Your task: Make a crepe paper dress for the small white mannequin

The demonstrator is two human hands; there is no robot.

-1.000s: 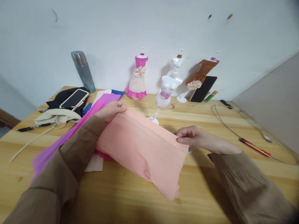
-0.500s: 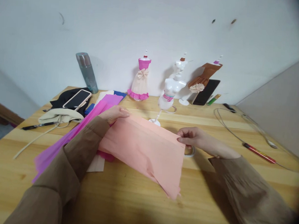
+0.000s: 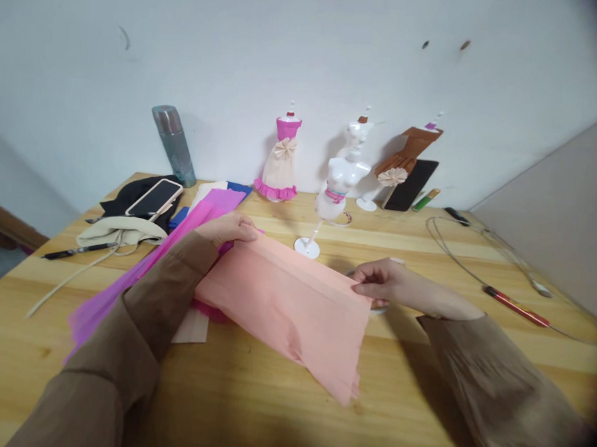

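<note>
Left hand (image 3: 228,228) and right hand (image 3: 383,282) pinch peach crepe paper (image 3: 287,299) at 11 and 2 o'clock; likely light, tearable: hold corners.

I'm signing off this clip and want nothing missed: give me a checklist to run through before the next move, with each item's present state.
1. Left grip on the peach sheet: ok, pinching its upper left part.
2. Right grip on the sheet: ok, pinching near its upper right corner.
3. Sheet smooth: not ok, creased near the lower edge.
4. Sheet's lower right corner neat: not ok, it looks ragged.
5. Front mini mannequin standing on its round white base: ok.
6. Object behind the right grip identified: cannot tell, mostly hidden.
</note>
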